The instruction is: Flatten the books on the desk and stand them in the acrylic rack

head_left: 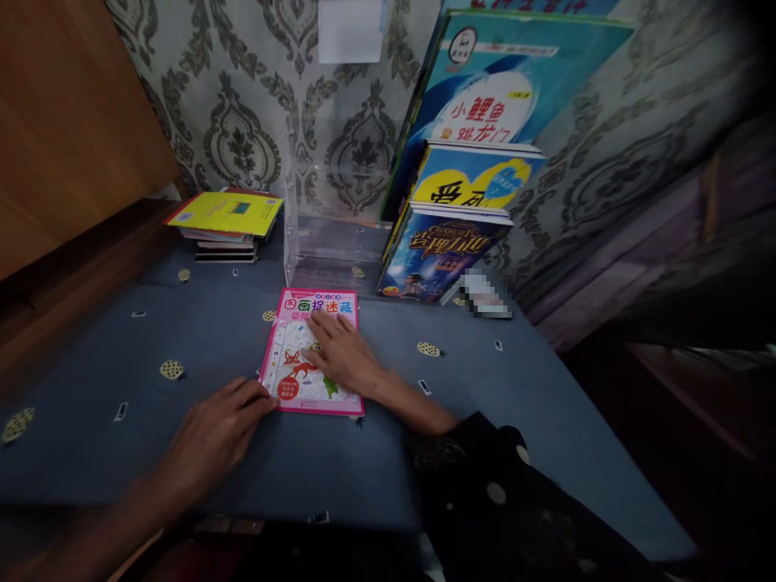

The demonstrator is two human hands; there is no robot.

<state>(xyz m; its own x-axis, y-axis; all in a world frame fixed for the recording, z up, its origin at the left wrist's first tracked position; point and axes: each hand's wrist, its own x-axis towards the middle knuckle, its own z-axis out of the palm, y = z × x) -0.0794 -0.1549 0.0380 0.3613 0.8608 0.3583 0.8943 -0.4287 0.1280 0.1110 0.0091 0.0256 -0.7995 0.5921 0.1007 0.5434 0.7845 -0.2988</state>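
- Grip of the left hand [212,424], in the head view: its fingers lie close together, and their tips touch the lower left corner of a thin rectangular paper book with a pink border and a fox drawn on its cover [296,347]. Whether the thumb pinches this corner or only rests beside it, I cannot tell.
- Grip of the right hand [345,352]: it is open, palm down, laid over the middle and right part of the cover; it closes around nothing.
- Pink-bordered book's place: flat on the bench [200,327], which is covered with dark blue cloth, just in front of a clear plastic stand [291,218].
- Progress, as I judge it: the book is already closed and flat, but its handling seems unfinished, because both hands are upon it. How much is left, this view does not show.
- Direction: the title end points to the stand, the lower edge to the person, so the letters are upright for the wearer. The long axis runs almost straight away from the body.
- Nearby: a pile of books with a yellow top cover [230,212] lies at far left; a dark blue book [445,250] stands upright, leaning back, at right.
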